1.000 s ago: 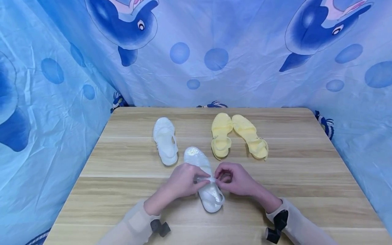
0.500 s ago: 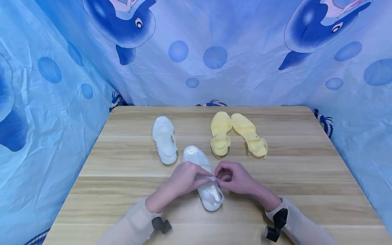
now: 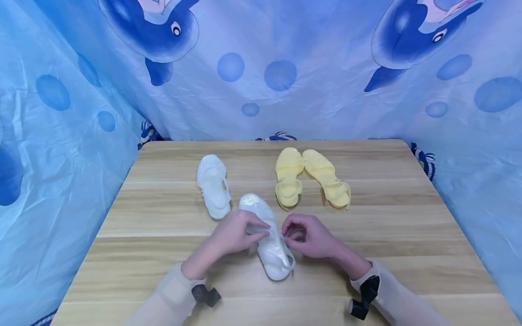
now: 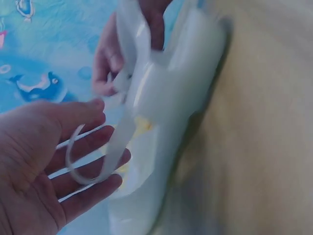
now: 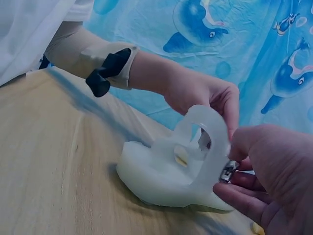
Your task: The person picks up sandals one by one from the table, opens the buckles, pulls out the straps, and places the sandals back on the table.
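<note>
A translucent white sandal [image 3: 269,246] lies on the table between both hands, toe pointing away. My right hand [image 3: 311,236] pinches the small metal buckle [image 5: 228,172] at the sandal's side between thumb and fingers. On the other side, my left hand [image 3: 236,233] hovers beside the sandal with relaxed fingers. In the left wrist view, the loose end of the strap [image 4: 119,143] curls in front of those fingers, with a gap between thumb and fingertips. The heel strap [image 5: 208,115] stands up in a loop in the right wrist view.
The other white sandal [image 3: 214,188] lies further back on the left. Two yellow sandals [image 3: 289,170] rest at the back, toes together. A blue dolphin-print curtain [image 3: 253,54] hangs behind the wooden table [image 3: 387,217].
My left hand has drawn left, off the strap it was pinching. My right hand stays at the sandal's side. The head view has shifted slightly.
</note>
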{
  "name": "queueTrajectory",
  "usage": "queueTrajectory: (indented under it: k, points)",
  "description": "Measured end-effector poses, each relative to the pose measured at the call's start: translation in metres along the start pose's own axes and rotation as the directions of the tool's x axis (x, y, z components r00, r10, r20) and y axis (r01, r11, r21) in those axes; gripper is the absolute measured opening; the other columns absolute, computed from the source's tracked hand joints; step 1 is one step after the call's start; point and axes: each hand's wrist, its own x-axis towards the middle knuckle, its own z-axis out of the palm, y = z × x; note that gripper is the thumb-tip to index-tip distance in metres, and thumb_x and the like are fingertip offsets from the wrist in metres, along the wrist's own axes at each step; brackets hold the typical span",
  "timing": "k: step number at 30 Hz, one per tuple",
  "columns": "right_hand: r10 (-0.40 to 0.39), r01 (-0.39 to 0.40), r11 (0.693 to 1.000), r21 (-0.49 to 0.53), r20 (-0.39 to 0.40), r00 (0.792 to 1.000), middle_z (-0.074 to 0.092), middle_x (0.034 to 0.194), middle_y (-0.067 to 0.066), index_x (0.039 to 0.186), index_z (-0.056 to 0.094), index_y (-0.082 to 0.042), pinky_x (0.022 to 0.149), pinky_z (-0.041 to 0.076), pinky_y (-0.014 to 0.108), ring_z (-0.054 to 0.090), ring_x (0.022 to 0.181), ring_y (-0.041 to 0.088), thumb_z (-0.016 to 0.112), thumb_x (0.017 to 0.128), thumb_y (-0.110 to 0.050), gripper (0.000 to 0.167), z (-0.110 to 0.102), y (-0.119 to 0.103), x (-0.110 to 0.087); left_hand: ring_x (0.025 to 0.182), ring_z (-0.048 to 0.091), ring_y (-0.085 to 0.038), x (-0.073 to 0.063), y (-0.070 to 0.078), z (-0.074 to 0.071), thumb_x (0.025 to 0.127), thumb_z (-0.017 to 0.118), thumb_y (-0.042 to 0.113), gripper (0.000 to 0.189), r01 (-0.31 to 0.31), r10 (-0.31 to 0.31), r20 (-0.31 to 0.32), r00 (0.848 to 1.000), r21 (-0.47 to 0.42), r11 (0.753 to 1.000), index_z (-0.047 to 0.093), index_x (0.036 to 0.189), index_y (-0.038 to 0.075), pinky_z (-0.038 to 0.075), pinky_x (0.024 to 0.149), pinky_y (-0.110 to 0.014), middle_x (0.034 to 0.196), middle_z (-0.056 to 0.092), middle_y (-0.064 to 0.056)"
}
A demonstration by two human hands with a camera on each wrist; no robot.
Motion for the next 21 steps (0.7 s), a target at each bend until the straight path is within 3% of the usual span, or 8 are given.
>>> queueTrajectory:
  k: [4,6,8,10,13,14,16,21]
  points:
    - [-0.002,0.004,1.000,-0.027,0.051,0.999,0.069,0.123,0.013,0.131,0.059,-0.001,0.095,0.065,0.035,0.073,0.109,0.019,0.077,0.096,-0.012,0.041,-0.003,-0.006,-0.010,0.116,0.076,-0.027,0.015,-0.002,-0.015,0.089,0.084,0.036,0.048,0.030,-0.029,-0.046,0.999,0.031,0.999,0.076,0.127,0.007,0.063,0.098,-0.042,0.126,0.079,-0.010]
    - [-0.028,0.033,0.997,-0.068,0.081,0.996,0.063,0.137,0.013,0.144,0.050,-0.004,0.102,0.062,0.040,0.070,0.120,0.025,0.082,0.093,-0.020,0.062,-0.001,-0.010,-0.017,0.127,0.070,-0.034,0.029,-0.003,-0.020,0.094,0.076,0.045,0.056,0.078,-0.073,-0.055,0.996,0.111,0.991,0.072,0.134,0.006,0.059,0.105,-0.050,0.136,0.074,-0.015]
    - [-0.042,0.057,0.988,-0.147,0.101,0.994,0.054,0.149,0.008,0.155,0.040,-0.011,0.108,0.059,0.042,0.065,0.129,0.026,0.090,0.086,-0.029,0.087,0.006,-0.014,-0.024,0.127,0.068,-0.040,0.045,-0.005,-0.024,0.100,0.066,0.053,0.059,0.167,-0.163,-0.036,0.986,0.247,0.954,0.070,0.137,0.007,0.058,0.105,-0.055,0.137,0.072,-0.018]
    - [-0.050,0.073,0.962,-0.264,0.094,0.994,0.045,0.154,0.004,0.161,0.033,-0.019,0.109,0.058,0.041,0.062,0.131,0.023,0.096,0.076,-0.038,0.107,0.018,-0.016,-0.027,0.122,0.070,-0.041,0.059,-0.009,-0.026,0.105,0.055,0.059,0.060,0.252,-0.288,0.033,0.957,0.402,0.880,0.074,0.132,0.009,0.059,0.102,-0.055,0.131,0.075,-0.018]
    - [-0.052,0.069,0.899,-0.433,0.051,0.997,0.041,0.152,0.000,0.161,0.033,-0.026,0.106,0.058,0.036,0.059,0.129,0.016,0.101,0.067,-0.042,0.117,0.039,-0.016,-0.028,0.104,0.074,-0.037,0.073,-0.016,-0.027,0.106,0.050,0.061,0.061,0.329,-0.468,0.179,0.866,0.501,0.801,0.076,0.118,0.006,0.061,0.089,-0.049,0.119,0.077,-0.018]
    - [-0.058,0.066,0.879,-0.471,0.033,0.998,0.041,0.151,-0.001,0.160,0.035,-0.027,0.104,0.059,0.035,0.059,0.126,0.014,0.101,0.066,-0.041,0.116,0.044,-0.016,-0.027,0.100,0.074,-0.035,0.076,-0.019,-0.026,0.106,0.051,0.059,0.060,0.345,-0.500,0.215,0.839,0.500,0.794,0.076,0.114,0.005,0.061,0.087,-0.048,0.116,0.077,-0.018]
    - [-0.083,0.071,0.854,-0.515,0.001,0.997,0.045,0.147,0.000,0.157,0.040,-0.024,0.102,0.059,0.035,0.059,0.124,0.014,0.101,0.064,-0.037,0.111,0.051,-0.016,-0.024,0.099,0.073,-0.033,0.082,-0.023,-0.027,0.106,0.055,0.055,0.057,0.379,-0.529,0.260,0.808,0.459,0.804,0.074,0.112,0.002,0.061,0.087,-0.046,0.117,0.076,-0.019]
    - [-0.098,0.038,0.835,-0.549,-0.081,0.992,0.052,0.141,0.005,0.153,0.046,-0.020,0.099,0.062,0.037,0.063,0.119,0.017,0.101,0.060,-0.030,0.109,0.045,-0.020,-0.007,0.120,0.069,-0.038,0.100,-0.027,-0.038,0.107,0.057,0.047,0.058,0.376,-0.500,0.263,0.825,0.405,0.834,0.063,0.136,-0.003,0.059,0.102,-0.049,0.135,0.070,-0.023]
